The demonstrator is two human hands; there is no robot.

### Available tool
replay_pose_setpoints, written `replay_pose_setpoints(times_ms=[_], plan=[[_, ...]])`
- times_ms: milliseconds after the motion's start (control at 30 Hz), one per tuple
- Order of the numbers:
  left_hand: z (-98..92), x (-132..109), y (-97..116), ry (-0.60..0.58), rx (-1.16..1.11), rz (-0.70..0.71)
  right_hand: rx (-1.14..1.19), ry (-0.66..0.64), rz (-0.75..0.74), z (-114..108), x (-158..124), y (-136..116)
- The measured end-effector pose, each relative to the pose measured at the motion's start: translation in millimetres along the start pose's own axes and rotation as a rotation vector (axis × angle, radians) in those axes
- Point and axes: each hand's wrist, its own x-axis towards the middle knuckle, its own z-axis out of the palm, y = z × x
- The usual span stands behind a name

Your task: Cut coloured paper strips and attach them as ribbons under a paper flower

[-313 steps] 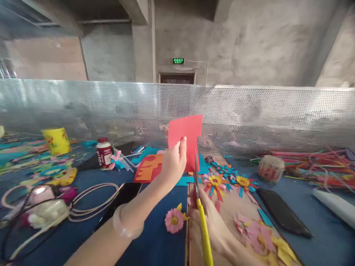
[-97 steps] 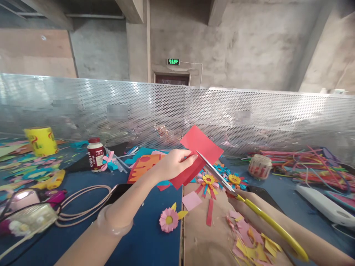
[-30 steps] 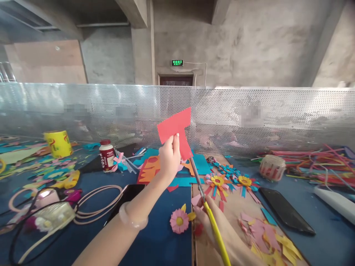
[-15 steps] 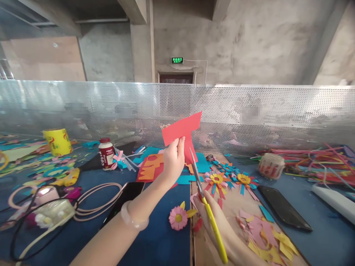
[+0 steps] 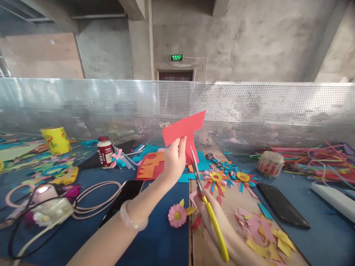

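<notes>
My left hand (image 5: 174, 160), with a pale bangle on its wrist, pinches a sheet of red paper (image 5: 184, 127) and holds it up above the table. The sheet has a cut-out notch on its right side. In my right hand (image 5: 210, 210) is a pair of scissors (image 5: 208, 205) with yellow handles, pointing up and away from me. The blades overlap the lower part of the red paper; whether they grip it cannot be made out. Beneath the hands lies a pink paper flower (image 5: 177, 215) with yellow leaves.
Paper flowers (image 5: 215, 177), pink and yellow scraps (image 5: 260, 236), and a black phone (image 5: 283, 205) lie to the right. On the left are a coffee bottle (image 5: 104, 153), a yellow tape roll (image 5: 56, 140), coiled cable (image 5: 97, 188) and another phone (image 5: 122, 201). A perforated metal screen (image 5: 111, 92) stands behind.
The red paper has tilted slightly, its upper right corner shifting a little right and up. My hands keep their holds, and the view has shifted slightly.
</notes>
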Motion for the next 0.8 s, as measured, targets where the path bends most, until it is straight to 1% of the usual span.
replay_pose_setpoints(times_ms=[133, 367, 467, 633, 800], plan=[[0.5, -1, -1, 0.016, -0.002, 0.005, -0.028, -0.021, -0.008, -1, -1, 0], [-0.3, 0, 2, 0.005, -0.029, -0.012, -0.048, -0.042, 0.036, 0, -1, 1], [-0.6, 0, 3, 0.008, -0.033, -0.022, -0.014, -0.067, 0.064, 0, -2, 0], [0.1, -1, 3, 0.010, -0.022, -0.009, 0.006, -0.019, -0.003, -2, -5, -7], [1.1, -1, 2, 0.020, -0.004, 0.012, 0.016, -0.051, 0.017, -3, -5, -10]])
